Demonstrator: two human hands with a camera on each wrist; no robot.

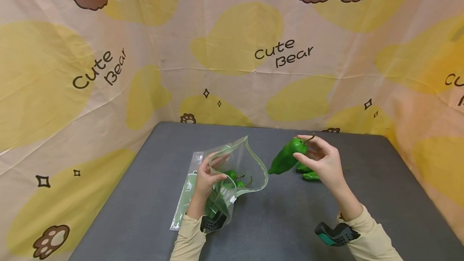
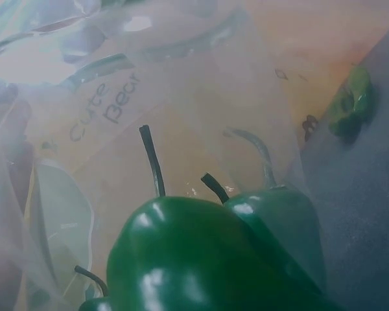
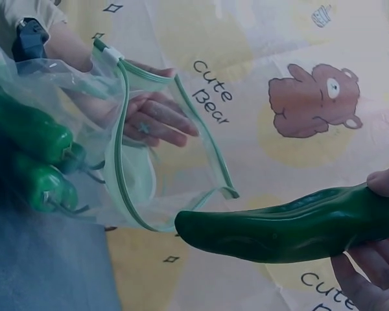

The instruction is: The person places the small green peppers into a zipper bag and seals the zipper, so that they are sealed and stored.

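Observation:
My left hand (image 1: 206, 178) grips the side of a clear zip bag (image 1: 266, 172) with a green-edged mouth, its thumb at the rim. The mouth gapes toward the right, and a white slider (image 3: 113, 54) sits at one corner. Several green peppers (image 2: 181, 253) with stems lie inside the bag. My right hand (image 1: 327, 163) holds another long green pepper (image 1: 287, 157) by its stem end, between thumb and fingers. This pepper's tip points down-left and reaches right beside the bag's mouth.
More green peppers (image 1: 310, 176) lie on the grey table (image 1: 275, 228) behind the right hand. A flat clear plastic package with green print (image 1: 184, 206) lies to the left, partly behind the left hand and bag. Printed cloth walls (image 1: 232, 92) surround the table's back and sides.

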